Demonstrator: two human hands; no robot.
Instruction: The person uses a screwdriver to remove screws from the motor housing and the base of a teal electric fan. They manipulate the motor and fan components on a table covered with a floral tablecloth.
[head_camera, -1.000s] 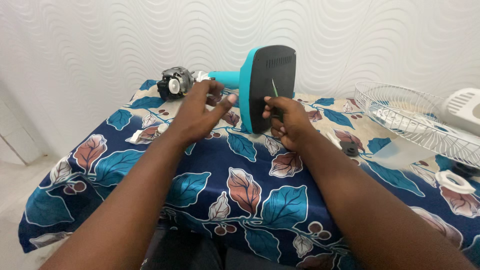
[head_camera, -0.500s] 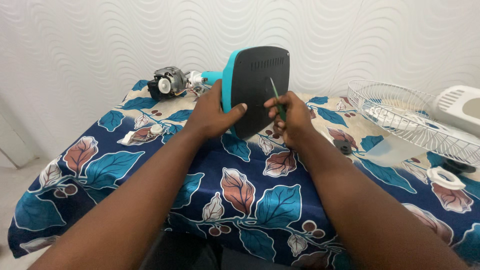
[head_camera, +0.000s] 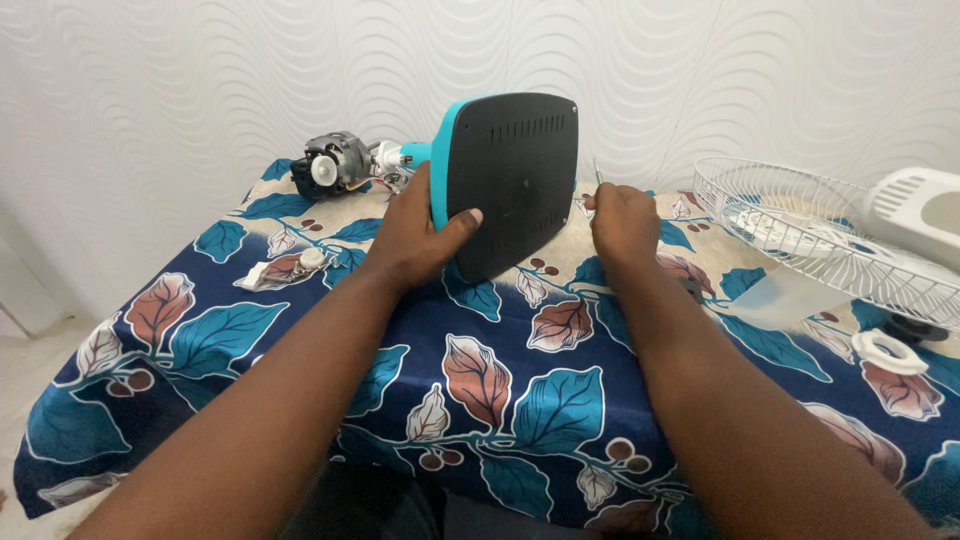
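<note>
My left hand (head_camera: 420, 235) grips the edge of a teal fan base (head_camera: 510, 180), tipped up on its side so its black underside faces me. A teal neck runs from the base back to the bare fan motor (head_camera: 332, 165) lying at the far left of the table. My right hand (head_camera: 622, 222) is just right of the base, apart from it, closed around a thin green-handled screwdriver (head_camera: 597, 172) that sticks upward from the fist.
A table covered with a blue leaf-print cloth (head_camera: 480, 380). A white wire fan grille (head_camera: 810, 235) and a white plastic housing (head_camera: 920, 215) lie at the right, a white ring nut (head_camera: 888, 350) in front of them. A small white part (head_camera: 300, 262) lies at the left.
The fan base has been tilted further upright, showing its black underside more squarely. My right hand has pulled away from the underside to the right, with the screwdriver now pointing up.
</note>
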